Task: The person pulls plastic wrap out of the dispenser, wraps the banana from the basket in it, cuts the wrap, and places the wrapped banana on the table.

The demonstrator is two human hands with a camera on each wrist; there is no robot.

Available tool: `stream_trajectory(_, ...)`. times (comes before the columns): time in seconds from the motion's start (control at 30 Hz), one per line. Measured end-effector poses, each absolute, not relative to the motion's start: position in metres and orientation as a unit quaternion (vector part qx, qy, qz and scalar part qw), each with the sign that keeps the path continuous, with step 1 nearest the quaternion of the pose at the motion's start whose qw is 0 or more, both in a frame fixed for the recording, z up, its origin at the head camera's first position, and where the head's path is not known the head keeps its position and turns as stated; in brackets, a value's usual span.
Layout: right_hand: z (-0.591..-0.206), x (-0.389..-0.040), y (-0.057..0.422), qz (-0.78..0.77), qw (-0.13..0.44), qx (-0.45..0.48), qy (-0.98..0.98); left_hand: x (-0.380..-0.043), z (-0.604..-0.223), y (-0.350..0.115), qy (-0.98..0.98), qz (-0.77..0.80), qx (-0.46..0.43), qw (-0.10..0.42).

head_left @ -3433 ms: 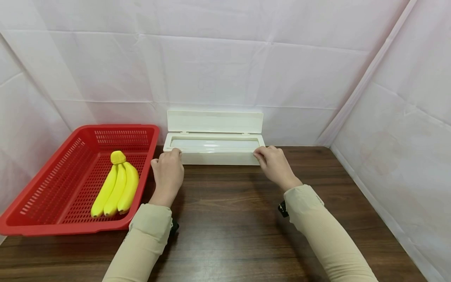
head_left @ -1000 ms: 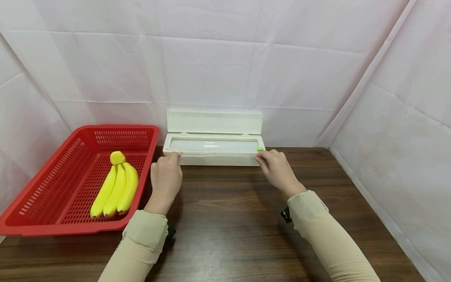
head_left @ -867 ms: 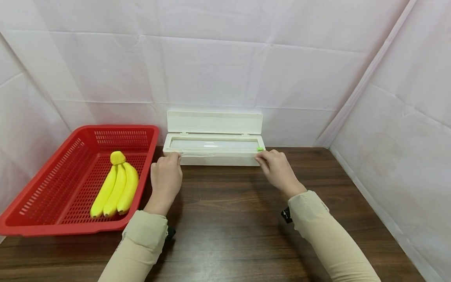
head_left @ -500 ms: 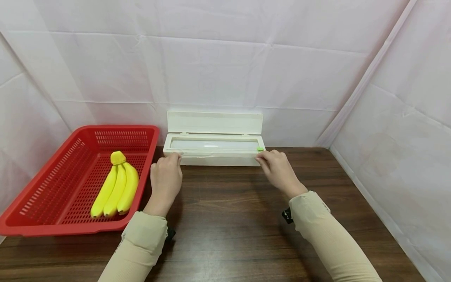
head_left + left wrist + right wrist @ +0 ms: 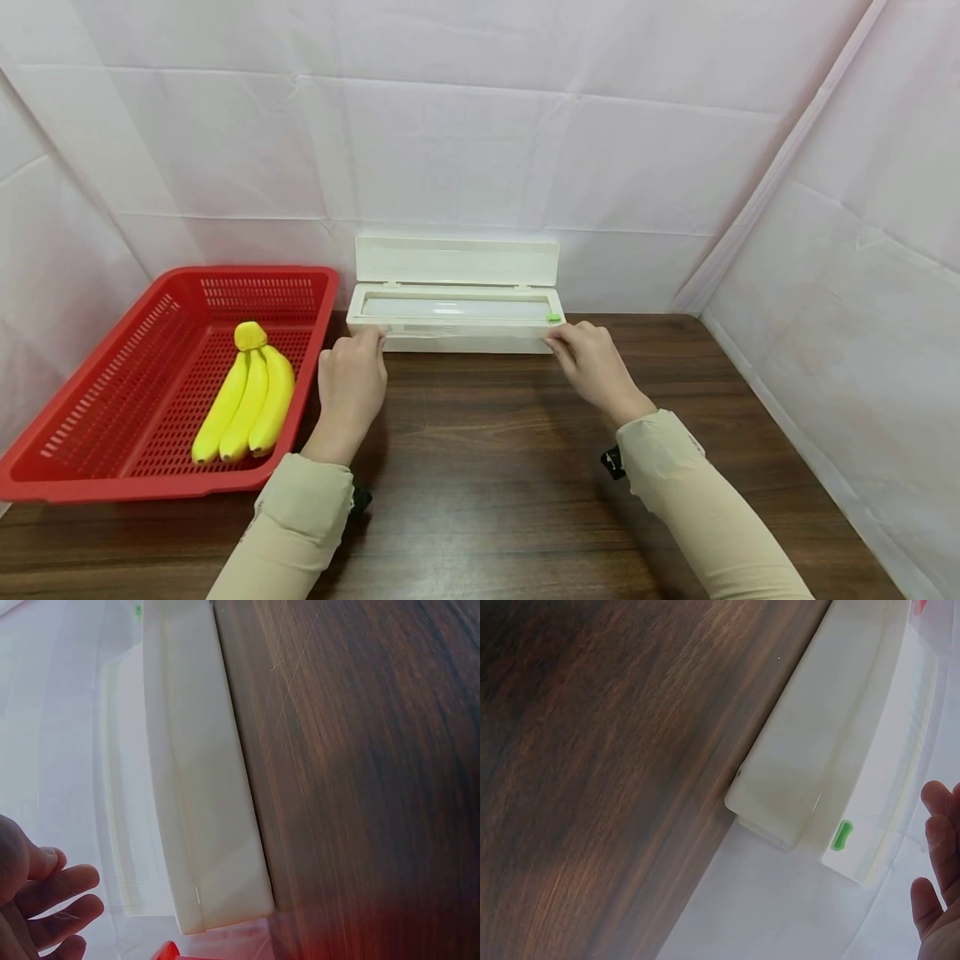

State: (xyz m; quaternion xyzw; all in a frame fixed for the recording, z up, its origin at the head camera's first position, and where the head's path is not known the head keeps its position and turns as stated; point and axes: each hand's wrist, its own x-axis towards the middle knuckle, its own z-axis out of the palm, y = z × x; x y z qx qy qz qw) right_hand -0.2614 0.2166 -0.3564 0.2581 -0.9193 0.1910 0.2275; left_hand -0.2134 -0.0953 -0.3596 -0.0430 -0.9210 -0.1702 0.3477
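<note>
Counting two hands, one white box (image 5: 454,289), one sheet of clear film (image 5: 429,335), one green tab (image 5: 553,317), one red basket (image 5: 153,488) and three yellow bananas (image 5: 250,400). Pinching the clear film with the left hand (image 5: 351,375), thumb against fingers, near the left front corner of the white box. Pinching likewise with the right hand (image 5: 596,362) near the right front corner. Showing the film's outline only faintly.

Resting the white box on a dark brown, wood-grained desk (image 5: 487,467), toward the rear, right of the red basket. Enclosing the desk with creased white sheets (image 5: 450,150) at left, rear and right. Wearing two beige sleeves (image 5: 697,492), with one black device (image 5: 612,462) under each cuff.

Containing one white roll (image 5: 453,308) lengthwise in the white box, with one hinged lid (image 5: 457,260) standing raised at the back. Positioning the green tab at the right end of the box's front edge. Holding the three bananas inside the red basket as one bunch, lying toward its right side, with joined stems pointing rearward.
</note>
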Motion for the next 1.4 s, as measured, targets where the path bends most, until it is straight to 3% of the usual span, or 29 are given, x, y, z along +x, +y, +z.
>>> stream_trajectory(1.0, -0.359, -0.253, 0.216, 0.198, 0.218, 0.254, -0.921, -0.206, -0.358, -0.096, -0.928, -0.169, -0.046, 0.328)
stream_trajectory(1.4, -0.360, -0.251, 0.217, 0.201, 0.212, 0.249, -0.923, -0.203, -0.356, -0.096, -0.921, -0.164, -0.060, 0.348)
